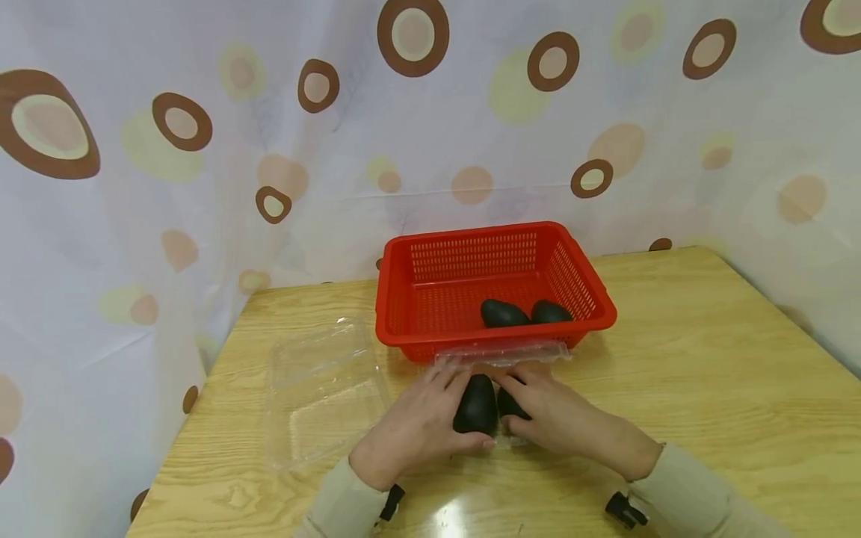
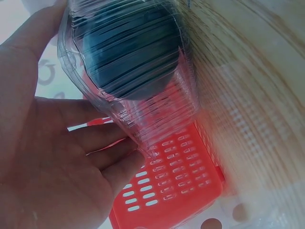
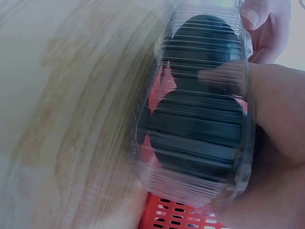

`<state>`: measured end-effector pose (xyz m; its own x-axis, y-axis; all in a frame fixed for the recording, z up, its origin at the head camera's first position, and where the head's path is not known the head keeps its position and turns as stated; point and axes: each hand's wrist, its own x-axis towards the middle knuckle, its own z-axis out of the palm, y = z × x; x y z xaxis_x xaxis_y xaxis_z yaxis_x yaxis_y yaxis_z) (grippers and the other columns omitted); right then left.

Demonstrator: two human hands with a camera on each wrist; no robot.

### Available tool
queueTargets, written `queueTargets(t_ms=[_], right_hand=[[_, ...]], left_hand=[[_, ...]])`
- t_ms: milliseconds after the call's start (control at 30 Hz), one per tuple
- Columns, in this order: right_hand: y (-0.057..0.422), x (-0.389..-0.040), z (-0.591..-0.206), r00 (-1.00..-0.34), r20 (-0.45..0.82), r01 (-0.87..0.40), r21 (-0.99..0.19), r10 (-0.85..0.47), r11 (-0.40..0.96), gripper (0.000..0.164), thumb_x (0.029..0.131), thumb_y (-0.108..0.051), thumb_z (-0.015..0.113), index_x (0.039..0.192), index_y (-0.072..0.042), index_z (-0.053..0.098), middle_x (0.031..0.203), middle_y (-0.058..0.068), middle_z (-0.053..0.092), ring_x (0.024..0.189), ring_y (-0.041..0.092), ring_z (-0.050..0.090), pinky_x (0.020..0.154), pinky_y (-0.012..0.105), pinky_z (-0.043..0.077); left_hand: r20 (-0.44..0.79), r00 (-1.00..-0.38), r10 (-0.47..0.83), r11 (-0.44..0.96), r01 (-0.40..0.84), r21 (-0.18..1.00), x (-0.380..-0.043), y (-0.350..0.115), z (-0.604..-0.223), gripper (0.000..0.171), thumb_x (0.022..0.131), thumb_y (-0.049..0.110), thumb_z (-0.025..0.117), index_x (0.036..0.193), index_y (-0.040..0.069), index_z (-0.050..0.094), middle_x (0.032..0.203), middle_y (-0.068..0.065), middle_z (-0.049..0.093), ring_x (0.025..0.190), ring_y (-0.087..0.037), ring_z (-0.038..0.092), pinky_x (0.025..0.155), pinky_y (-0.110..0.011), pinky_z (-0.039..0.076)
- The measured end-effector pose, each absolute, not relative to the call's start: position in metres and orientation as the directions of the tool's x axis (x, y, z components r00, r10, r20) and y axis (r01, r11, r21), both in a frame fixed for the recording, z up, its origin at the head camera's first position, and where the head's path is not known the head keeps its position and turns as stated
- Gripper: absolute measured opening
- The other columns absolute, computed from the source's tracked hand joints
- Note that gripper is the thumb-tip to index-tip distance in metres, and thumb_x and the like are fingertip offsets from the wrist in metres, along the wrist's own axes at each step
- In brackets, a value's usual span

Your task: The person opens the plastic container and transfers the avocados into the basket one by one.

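Note:
A clear plastic container (image 3: pixel 157 179) with ribbed sides stands on the table and holds dark green avocados (image 1: pixel 477 407). At its left side, my left hand (image 1: pixel 430 415) holds the container, thumb near the close rim and fingers toward the far end. The left wrist view shows the fingers along the rim, beside an avocado (image 2: pixel 133 52) seen through the plastic. My right hand (image 1: pixel 561 415) grips another avocado (image 1: pixel 510 404) at the container's right part. Through the wall in the right wrist view, the thumb lies on the avocado (image 3: pixel 195 133), inside the container.
Just behind the container sits a red perforated basket (image 1: pixel 494 340) with two avocados (image 1: pixel 504 314) against its near wall. Another clear plastic container (image 1: pixel 329 392) lies on the wooden table (image 1: pixel 706 388) at the left. A patterned curtain (image 1: pixel 444 134) hangs behind the table.

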<state>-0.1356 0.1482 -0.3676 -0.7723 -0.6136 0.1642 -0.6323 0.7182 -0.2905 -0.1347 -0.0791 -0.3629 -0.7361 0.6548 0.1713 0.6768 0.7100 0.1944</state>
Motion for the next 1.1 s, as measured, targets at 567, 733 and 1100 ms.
queueTargets(t_ms=[567,733,1100], right_hand=[[0.1516,-0.1420,-0.3732,-0.810,0.191,-0.582,-0.384,-0.555,0.717,0.075,0.085,-0.025,0.076,0.147,-0.004,0.039,0.134,0.015,0.058,0.121,0.030,0.059,0.102,0.050,0.050],[0.1527,-0.1430,-0.3758,-0.834,0.193,-0.543,-0.453,-0.517,0.707,0.071,0.081,-0.029,0.081,0.137,-0.007,0.044,0.118,0.008,0.064,0.109,0.024,0.062,0.097,0.048,0.052],[0.1573,-0.1365,-0.3770,-0.801,0.287,-0.597,-0.443,-0.525,0.669,0.054,0.078,-0.019,0.079,0.129,-0.012,0.061,0.129,0.005,0.064,0.113,0.021,0.061,0.093,0.045,0.053]], left_hand=[[0.147,-0.747,0.648,0.728,0.664,0.171,-0.1372,-0.0782,-0.3628,0.107,0.080,0.071,0.065,0.158,0.011,0.024,0.166,-0.002,0.021,0.154,-0.019,0.015,0.123,-0.036,0.024],[0.160,-0.744,0.649,0.723,0.668,0.176,-0.1376,-0.0782,-0.3631,0.104,0.079,0.070,0.066,0.156,0.010,0.029,0.163,-0.002,0.025,0.153,-0.019,0.020,0.123,-0.036,0.026],[0.111,-0.765,0.635,0.737,0.642,0.209,-0.1377,-0.0751,-0.3606,0.102,0.079,0.067,0.070,0.155,0.013,0.030,0.162,-0.001,0.028,0.152,-0.020,0.023,0.122,-0.037,0.028]])
